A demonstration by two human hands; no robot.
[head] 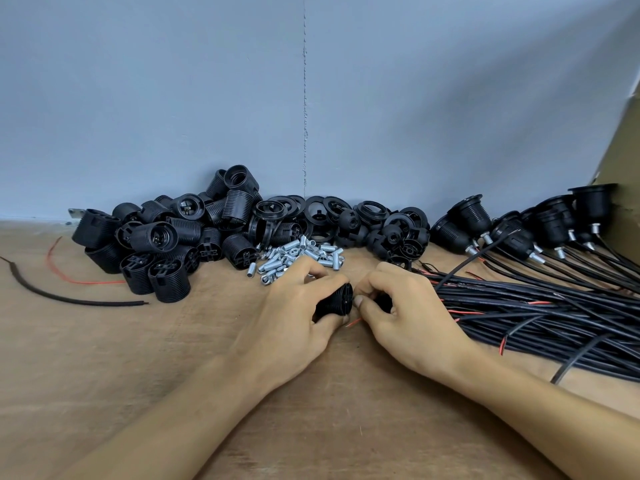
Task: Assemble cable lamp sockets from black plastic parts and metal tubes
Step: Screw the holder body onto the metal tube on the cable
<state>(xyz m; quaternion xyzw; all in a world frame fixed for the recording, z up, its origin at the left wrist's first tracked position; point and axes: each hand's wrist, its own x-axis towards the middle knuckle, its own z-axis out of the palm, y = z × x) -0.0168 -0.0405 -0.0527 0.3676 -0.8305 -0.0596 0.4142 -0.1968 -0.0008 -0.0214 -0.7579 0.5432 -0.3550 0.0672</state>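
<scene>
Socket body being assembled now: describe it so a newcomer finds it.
On the wooden table, look front centre where the hands meet. The socket body sits gripped in the left hand, facing a black part in the right hand. Unlike the piled sockets by the wall, it alone is held.

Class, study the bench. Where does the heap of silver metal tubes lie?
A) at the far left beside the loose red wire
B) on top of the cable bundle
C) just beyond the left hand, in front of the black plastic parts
C: the metal tubes lie loose on the table between the left hand and the black plastic parts.
</scene>
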